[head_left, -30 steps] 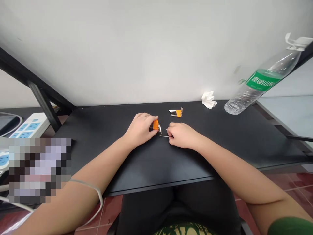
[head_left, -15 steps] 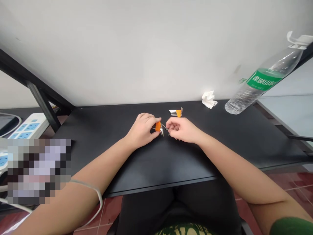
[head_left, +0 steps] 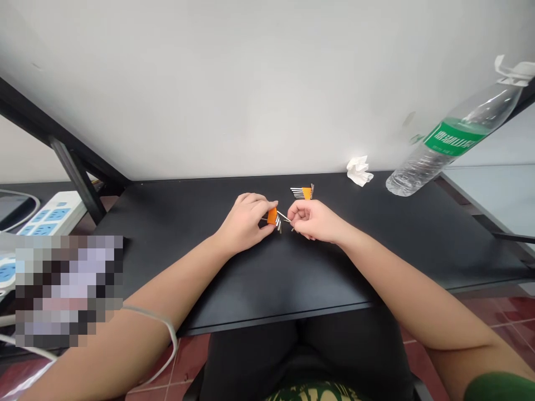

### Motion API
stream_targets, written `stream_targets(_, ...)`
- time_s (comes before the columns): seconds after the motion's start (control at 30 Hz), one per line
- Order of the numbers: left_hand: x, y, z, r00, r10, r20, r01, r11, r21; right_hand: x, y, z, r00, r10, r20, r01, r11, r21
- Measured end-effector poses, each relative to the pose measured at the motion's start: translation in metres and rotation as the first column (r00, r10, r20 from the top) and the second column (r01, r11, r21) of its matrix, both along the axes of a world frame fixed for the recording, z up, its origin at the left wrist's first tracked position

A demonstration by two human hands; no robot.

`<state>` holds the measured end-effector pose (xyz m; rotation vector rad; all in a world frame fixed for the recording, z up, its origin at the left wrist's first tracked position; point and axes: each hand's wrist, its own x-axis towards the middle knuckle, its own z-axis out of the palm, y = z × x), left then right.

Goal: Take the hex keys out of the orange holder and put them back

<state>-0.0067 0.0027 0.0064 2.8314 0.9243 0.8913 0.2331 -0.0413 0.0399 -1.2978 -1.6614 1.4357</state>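
Note:
Over the middle of the black desk, my left hand (head_left: 246, 224) is closed on an orange hex key holder (head_left: 272, 216), gripped between thumb and fingers. Short bent ends of several metal keys stick out of its right side. My right hand (head_left: 312, 219) pinches a thin silver hex key (head_left: 283, 215), whose shaft reaches left toward the holder. Whether its tip sits in the holder I cannot tell. Small key ends also show under my right fingers, partly hidden. Just behind my right hand lies a second orange hex key set (head_left: 307, 193), filled with several keys.
A crumpled white tissue (head_left: 359, 170) and a large clear bottle with a green label (head_left: 455, 136) stand at the back right, by the wall. To the left are a white power strip (head_left: 54, 214), a pixelated dark object (head_left: 71, 289) and a white cable (head_left: 167, 328) near my left forearm.
My right hand has shifted slightly right, away from the holder, and more of the hex key's shaft shows between the hands. My left hand keeps its grip, and the view has moved a little.

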Motion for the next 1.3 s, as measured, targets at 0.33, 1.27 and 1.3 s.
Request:
stream_targets(0.33,0.000,-0.001,0.002,0.999,0.004,-0.035,-0.002,0.999,0.036,0.003,0.003,0.001,0.982,-0.107,-0.154,0.081,0.983,-0.167)
stream_targets(1.27,0.009,-0.009,0.004,0.999,0.002,-0.052,-0.002,1.000,0.005,0.002,0.010,-0.011,0.999,0.037,0.013,-0.038,0.997,0.060)
stream_targets(1.3,0.009,-0.009,0.004,0.999,0.002,-0.051,-0.001,1.000,0.005,0.003,0.010,-0.011,0.999,0.051,0.020,-0.052,0.996,0.074)
